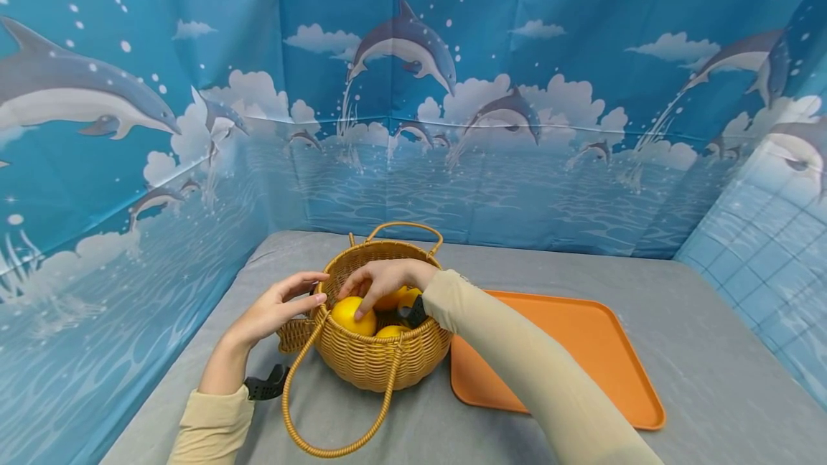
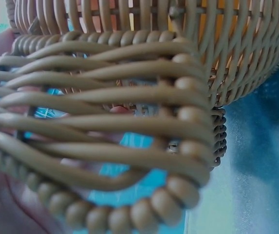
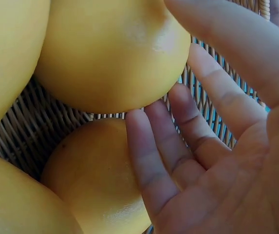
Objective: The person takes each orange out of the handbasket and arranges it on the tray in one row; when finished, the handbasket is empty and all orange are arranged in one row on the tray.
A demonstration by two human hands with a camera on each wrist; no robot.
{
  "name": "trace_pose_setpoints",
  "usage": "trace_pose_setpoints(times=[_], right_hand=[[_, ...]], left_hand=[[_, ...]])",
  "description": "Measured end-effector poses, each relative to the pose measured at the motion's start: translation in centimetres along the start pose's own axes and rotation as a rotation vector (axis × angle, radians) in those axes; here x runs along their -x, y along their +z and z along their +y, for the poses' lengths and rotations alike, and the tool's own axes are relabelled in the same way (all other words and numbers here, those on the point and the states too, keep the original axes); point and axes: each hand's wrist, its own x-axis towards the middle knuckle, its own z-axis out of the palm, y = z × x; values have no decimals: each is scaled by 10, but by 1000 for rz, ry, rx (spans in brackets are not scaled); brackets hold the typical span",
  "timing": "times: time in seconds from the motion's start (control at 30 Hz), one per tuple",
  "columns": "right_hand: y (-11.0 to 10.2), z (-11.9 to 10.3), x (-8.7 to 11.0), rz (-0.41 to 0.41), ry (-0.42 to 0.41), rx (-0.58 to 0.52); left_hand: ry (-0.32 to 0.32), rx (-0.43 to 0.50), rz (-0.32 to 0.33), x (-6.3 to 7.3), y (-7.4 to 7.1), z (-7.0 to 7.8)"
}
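Observation:
Inside a round wicker basket (image 1: 381, 364), my right hand (image 1: 381, 280) holds a round yellow fruit (image 1: 354, 316) near the left wall. Its thumb lies on top of the fruit (image 3: 112, 48), and the fingers (image 3: 161, 146) reach round its side and underneath. The fingertips also lie against another yellow fruit (image 3: 98, 170) below. On the basket's left side, my left hand (image 1: 278, 305) rests against the rim with fingers extended. A flat wicker piece shaped like a tail (image 2: 95, 117) hides much of that hand in the left wrist view.
An orange tray (image 1: 581, 336) lies right of the basket, partly behind my right sleeve. One looped basket handle (image 1: 329, 453) hangs toward me; another handle (image 1: 407, 224) stands at the back. A dolphin-printed curtain (image 1: 452, 185) borders the grey table (image 1: 711, 350).

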Motion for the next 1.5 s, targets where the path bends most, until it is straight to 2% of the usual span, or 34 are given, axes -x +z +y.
trace_pose_setpoints(times=[0.13,0.33,0.57,0.67,0.87,1.23,1.5], right_hand=[[1,1,0,12,15,-19],[1,0,1,-26,6,-46],[0,-1,2,-76,-20,46],[-1,0,2,-94,-16,45],[0,1,1,-91,-2,7],[2,-4,1,-81,-9,41],[3,-2,1,-91,-22,17]], left_hand=[[-3,-2,3,0,0,0],[-1,-3,4,-1,0,0],[0,-1,4,-1,1,-1],[1,-4,5,-1,1,-1],[-7,4,5,-1,1,0],[-8,-7,11,0,0,-2],[-9,-11,11,-1,0,-3]])
